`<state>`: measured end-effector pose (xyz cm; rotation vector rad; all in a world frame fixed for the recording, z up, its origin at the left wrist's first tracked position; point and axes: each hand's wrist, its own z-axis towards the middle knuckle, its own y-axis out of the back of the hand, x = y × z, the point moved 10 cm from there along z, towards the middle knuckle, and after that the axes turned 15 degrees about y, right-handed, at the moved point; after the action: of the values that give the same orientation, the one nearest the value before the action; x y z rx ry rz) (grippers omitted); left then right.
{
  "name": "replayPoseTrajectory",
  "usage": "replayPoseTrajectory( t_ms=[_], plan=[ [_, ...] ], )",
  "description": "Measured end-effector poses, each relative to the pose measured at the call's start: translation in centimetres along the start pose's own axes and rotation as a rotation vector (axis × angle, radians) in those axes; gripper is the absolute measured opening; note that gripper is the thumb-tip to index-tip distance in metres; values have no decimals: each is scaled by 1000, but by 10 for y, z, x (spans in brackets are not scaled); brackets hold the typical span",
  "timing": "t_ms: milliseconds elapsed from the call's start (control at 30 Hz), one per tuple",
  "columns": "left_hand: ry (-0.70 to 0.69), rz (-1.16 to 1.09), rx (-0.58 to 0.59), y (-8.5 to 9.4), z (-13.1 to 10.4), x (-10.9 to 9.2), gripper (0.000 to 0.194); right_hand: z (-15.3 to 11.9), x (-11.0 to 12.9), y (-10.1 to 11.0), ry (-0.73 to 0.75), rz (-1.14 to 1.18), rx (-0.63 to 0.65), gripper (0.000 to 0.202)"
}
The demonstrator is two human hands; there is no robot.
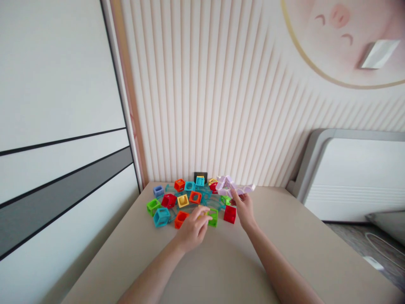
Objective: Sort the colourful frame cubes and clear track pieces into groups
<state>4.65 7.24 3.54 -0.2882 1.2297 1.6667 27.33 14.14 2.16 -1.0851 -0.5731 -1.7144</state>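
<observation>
My right hand (243, 207) is closed on a lavender, angular, zigzag-shaped piece (226, 185), which it lifts above the table at the right side of a cluster of toy blocks. My left hand (194, 228) hovers at the front of the cluster with its fingers curved and apart. A yellow block shows partly between those fingers, mostly hidden, and whether they touch it is unclear. Just right of the fingertips stands a green open-frame cube (213, 217). An orange cube (181, 219) is left of this hand. Below my right hand rests a red cube (230, 214).
More cubes spread leftward and back, including a light-blue cube (161, 217), a red cube (169, 201) and a yellow cube (182, 200). Translucent teal pieces (205, 196) lie among them. A dark object (200, 175) stands against the ribbed wall (196, 105). The beige table (284, 236) extends rightward.
</observation>
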Motion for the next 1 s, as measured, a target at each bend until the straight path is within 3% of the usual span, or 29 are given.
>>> replayPoseTrajectory(
  t_ms=[233,433,533,633,733,867,1000],
  plan=[
    [-58,177,136,-25,-6,-7,27,57,-34,-39,-85,-60,112,48],
    [-64,200,217,-36,-9,-2,28,72,-42,-64,-62,-131,232,35],
    [-73,219,233,-38,-10,-3,28,73,-38,-52,-19,-229,218,35],
    [-64,233,224,-37,-8,-3,27,66,-28,-26,37,-335,153,45],
    [-45,235,209,-36,-7,-1,26,45,-16,2,110,-388,118,49],
    [-33,231,224,-38,-8,3,27,11,-8,34,216,-484,125,39],
    [-24,212,230,-38,-8,4,26,-7,-10,46,216,-514,134,33]
  ],
)
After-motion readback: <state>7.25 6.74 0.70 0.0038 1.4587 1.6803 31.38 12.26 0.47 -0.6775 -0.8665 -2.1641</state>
